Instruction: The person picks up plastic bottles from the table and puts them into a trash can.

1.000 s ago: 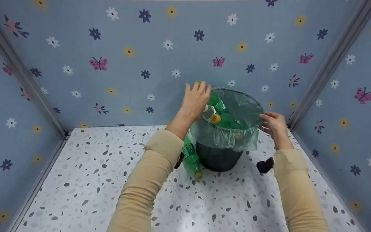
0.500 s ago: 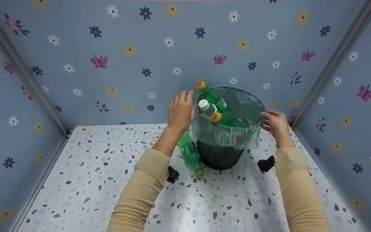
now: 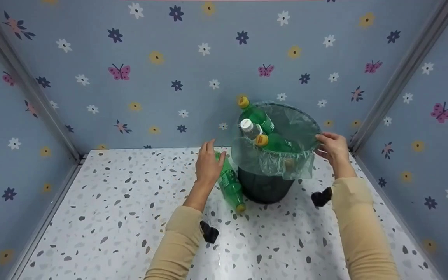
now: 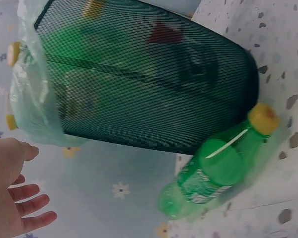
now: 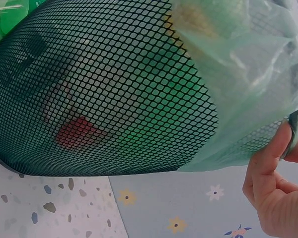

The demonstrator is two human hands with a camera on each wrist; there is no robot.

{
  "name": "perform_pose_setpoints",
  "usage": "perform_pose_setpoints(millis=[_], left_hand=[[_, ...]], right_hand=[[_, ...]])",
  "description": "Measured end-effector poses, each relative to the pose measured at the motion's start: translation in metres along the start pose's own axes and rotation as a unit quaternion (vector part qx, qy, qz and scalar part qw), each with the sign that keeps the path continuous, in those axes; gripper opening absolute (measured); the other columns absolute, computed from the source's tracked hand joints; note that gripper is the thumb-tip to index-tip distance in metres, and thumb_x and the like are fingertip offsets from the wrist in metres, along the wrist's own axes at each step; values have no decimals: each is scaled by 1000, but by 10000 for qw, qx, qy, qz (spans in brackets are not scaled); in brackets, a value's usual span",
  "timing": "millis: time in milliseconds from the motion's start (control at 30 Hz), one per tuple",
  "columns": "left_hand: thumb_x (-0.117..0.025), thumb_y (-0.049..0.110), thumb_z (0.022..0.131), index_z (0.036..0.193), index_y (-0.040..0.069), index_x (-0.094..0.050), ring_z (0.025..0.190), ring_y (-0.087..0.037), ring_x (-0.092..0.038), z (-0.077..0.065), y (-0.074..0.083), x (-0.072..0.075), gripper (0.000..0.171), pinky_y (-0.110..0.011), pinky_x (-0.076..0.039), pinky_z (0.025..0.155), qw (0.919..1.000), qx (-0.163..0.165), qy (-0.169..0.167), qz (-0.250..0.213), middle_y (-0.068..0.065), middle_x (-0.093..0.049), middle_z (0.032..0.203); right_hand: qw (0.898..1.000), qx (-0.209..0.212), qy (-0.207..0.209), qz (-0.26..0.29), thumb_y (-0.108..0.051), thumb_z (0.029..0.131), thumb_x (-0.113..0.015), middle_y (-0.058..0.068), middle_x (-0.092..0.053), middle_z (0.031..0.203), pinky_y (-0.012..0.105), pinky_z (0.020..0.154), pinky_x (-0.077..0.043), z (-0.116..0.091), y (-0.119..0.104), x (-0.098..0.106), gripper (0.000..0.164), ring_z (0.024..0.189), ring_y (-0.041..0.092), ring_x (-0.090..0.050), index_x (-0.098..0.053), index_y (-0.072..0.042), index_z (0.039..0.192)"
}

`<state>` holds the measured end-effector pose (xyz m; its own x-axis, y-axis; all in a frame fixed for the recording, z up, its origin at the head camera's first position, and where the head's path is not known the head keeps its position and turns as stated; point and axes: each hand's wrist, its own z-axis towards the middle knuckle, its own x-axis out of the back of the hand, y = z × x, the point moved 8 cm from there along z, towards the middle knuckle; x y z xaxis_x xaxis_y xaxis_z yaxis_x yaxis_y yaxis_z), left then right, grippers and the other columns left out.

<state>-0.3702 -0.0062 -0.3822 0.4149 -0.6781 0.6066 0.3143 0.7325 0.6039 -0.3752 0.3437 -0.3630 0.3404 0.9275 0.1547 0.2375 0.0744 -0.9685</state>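
A dark mesh bin (image 3: 265, 188) stands upright on the floor, lined with a pale green plastic bag (image 3: 282, 167) folded over its rim. Inside, near the top, are two green bottles with yellow caps (image 3: 261, 140) and a clear bottle (image 3: 251, 130) with a white cap. My right hand (image 3: 333, 148) pinches the bag-covered rim on the right, thumb and fingers on either side of it. Left of the bin, a green plastic bottle (image 3: 230, 184) lies on the floor, its yellow cap towards me. My left hand (image 3: 208, 165) is beside its far end, fingers spread and holding nothing.
Blue walls (image 3: 161, 105) with flowers and butterflies enclose the speckled white floor (image 3: 130, 202) at the back and both sides. The bin stands close to the back wall. A red item (image 5: 79, 133) shows through the mesh.
My left hand has left the bottles at the bin's top and moved left and down towards the bottle on the floor. The right hand has stayed at the rim.
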Motion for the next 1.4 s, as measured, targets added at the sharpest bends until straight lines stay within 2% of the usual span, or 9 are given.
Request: perform_pose_setpoints(millis=[200, 400, 733, 800, 967, 1033, 1200, 1300, 1400], left_hand=[[-63, 21, 83, 121, -1, -48, 99, -29, -52, -20, -30, -23, 46, -40, -45, 77, 9953, 782, -221, -529, -17, -50, 110], [-62, 24, 84, 121, -7, -45, 96, -29, -51, -48, -59, -50, 50, -40, -42, 79, 9781, 1691, -462, -1118, -20, -51, 106], [-60, 25, 84, 120, -13, -43, 86, -33, -54, -76, -83, -76, 54, -40, -44, 72, 9566, 2287, -357, -1767, -25, -55, 98], [-60, 35, 83, 117, -11, -45, 79, -29, -55, -81, -111, -107, 58, -35, -44, 64, 9571, 2325, -146, -1726, -22, -56, 91], [-59, 53, 78, 121, -7, -40, 74, -27, -56, -95, -162, -174, 76, -33, -46, 53, 9331, 2959, -408, -2000, -21, -56, 93], [-57, 51, 80, 128, -7, -34, 82, -30, -57, -102, -146, -163, 79, -36, -48, 55, 9116, 3360, -853, -2209, -24, -53, 103], [-53, 40, 86, 132, -9, -26, 91, -33, -54, -118, -101, -127, 73, -32, -50, 58, 8720, 4008, -1238, -2522, -30, -43, 118], [-51, 36, 88, 135, -9, -18, 93, -36, -53, -122, -91, -124, 73, -32, -51, 59, 8553, 4201, -1311, -2736, -33, -38, 121], [-53, 38, 86, 137, -7, -15, 98, -37, -52, -123, -99, -140, 78, -38, -51, 66, 8533, 4309, -1322, -2622, -31, -36, 125]], right_hand=[[10000, -23, -51, 22, -16, 90, -51, 2, -46, 95, 21, 60, -48, -1, -1, 0, 50, 71, 9, -54, -34, -1, 134], [10000, -87, -41, 21, -16, 90, -51, 2, -46, 97, 21, 60, -48, -1, 0, -1, 50, 74, 11, -54, -35, -2, 134], [9998, -123, -22, 150, -16, 89, -52, 2, -47, 97, 21, 59, -48, 0, 0, 0, 51, 72, 10, -54, -34, -2, 135], [9998, -115, -27, 155, -15, 89, -51, 2, -47, 97, 21, 59, -48, 1, 0, 0, 50, 71, 10, -54, -35, -2, 135], [9999, -120, -12, 63, -16, 90, -51, 2, -47, 98, 21, 60, -48, 0, 1, 0, 49, 76, 12, -54, -36, -2, 134], [9999, -132, 1, 42, -17, 90, -51, 3, -46, 99, 21, 61, -48, 0, 1, 0, 49, 80, 14, -54, -36, -2, 133], [9999, -131, -6, 32, -17, 89, -52, 3, -46, 100, 22, 62, -48, -1, 1, 0, 50, 84, 16, -53, -35, -2, 134], [9999, -121, -15, 7, -18, 89, -51, 3, -46, 101, 22, 63, -48, -1, 1, 0, 50, 83, 15, -53, -34, -3, 134], [9999, -115, -14, -33, -18, 90, -51, 3, -46, 101, 22, 63, -48, -1, 1, 0, 50, 81, 15, -53, -35, -3, 134]])
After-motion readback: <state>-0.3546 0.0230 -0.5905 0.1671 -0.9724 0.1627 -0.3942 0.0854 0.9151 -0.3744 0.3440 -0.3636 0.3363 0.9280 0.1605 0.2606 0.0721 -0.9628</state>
